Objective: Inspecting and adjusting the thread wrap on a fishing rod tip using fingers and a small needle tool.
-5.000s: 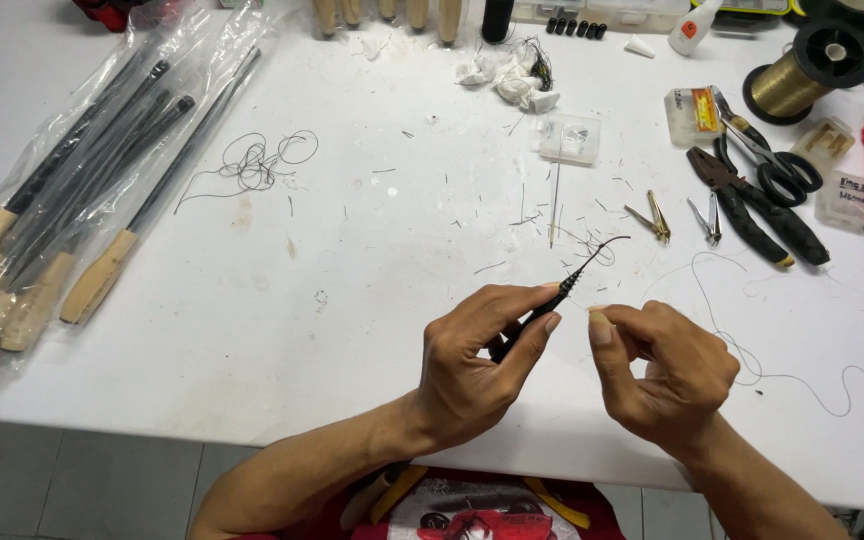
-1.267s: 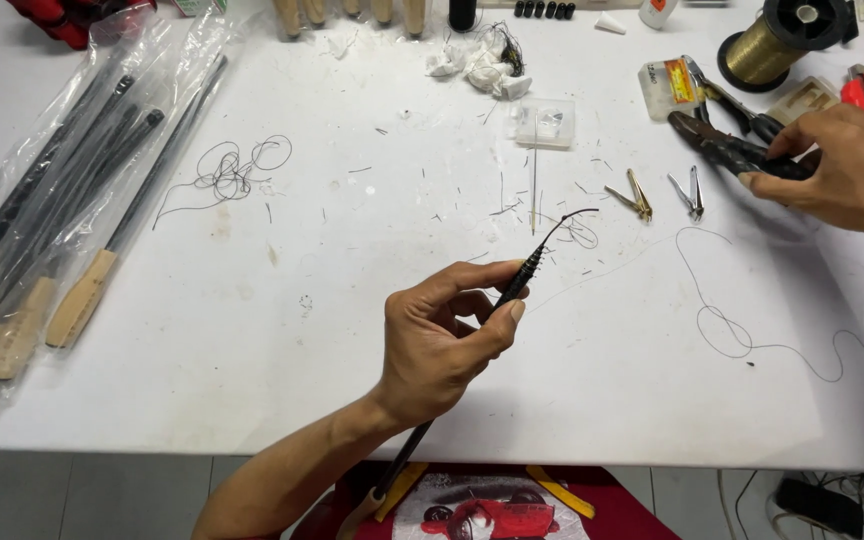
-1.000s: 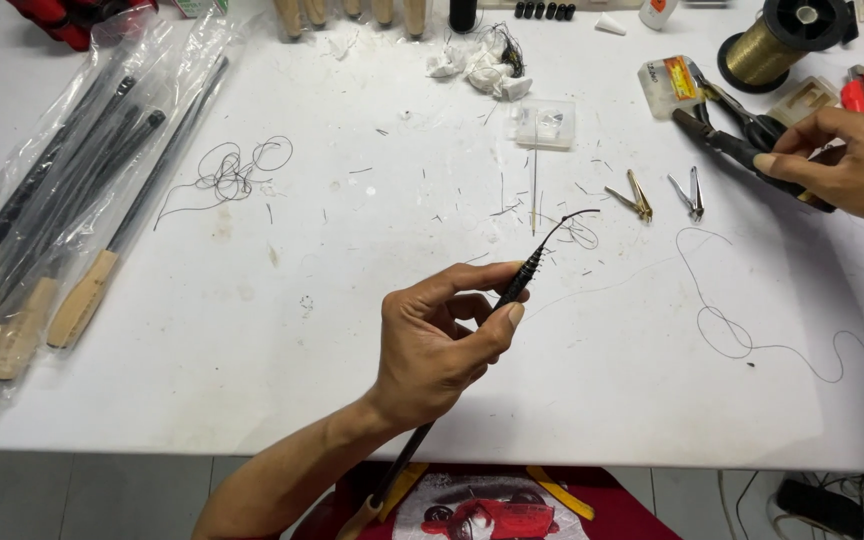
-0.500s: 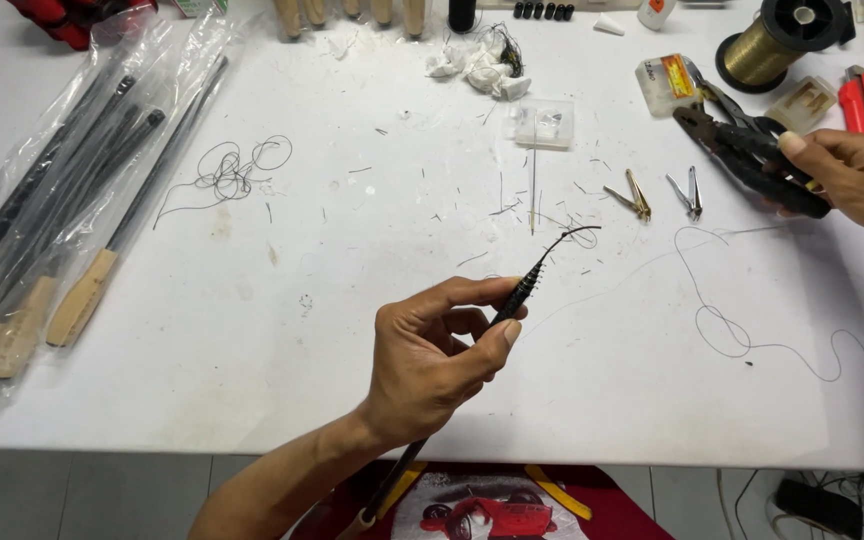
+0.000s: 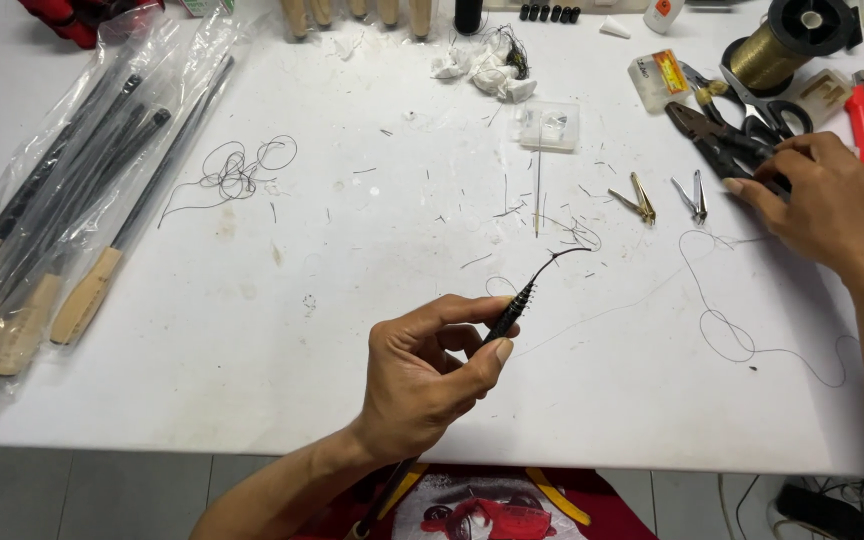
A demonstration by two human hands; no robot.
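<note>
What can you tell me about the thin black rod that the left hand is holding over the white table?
The thin black rod is slender and dark, with a ribbed, thread-wrapped section near its upper end and a fine curved tip pointing up and right. It slants from lower left to upper right above the white table. The left hand pinches it between thumb and fingertips; its lower length runs down past the wrist, below the table edge. Nothing else touches it.

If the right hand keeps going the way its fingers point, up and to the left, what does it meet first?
The right hand already has its fingertips on the black pliers. Pushed further along that line, it would probably reach the small yellow-labelled box next, though depth is hard to judge from this view.
</note>
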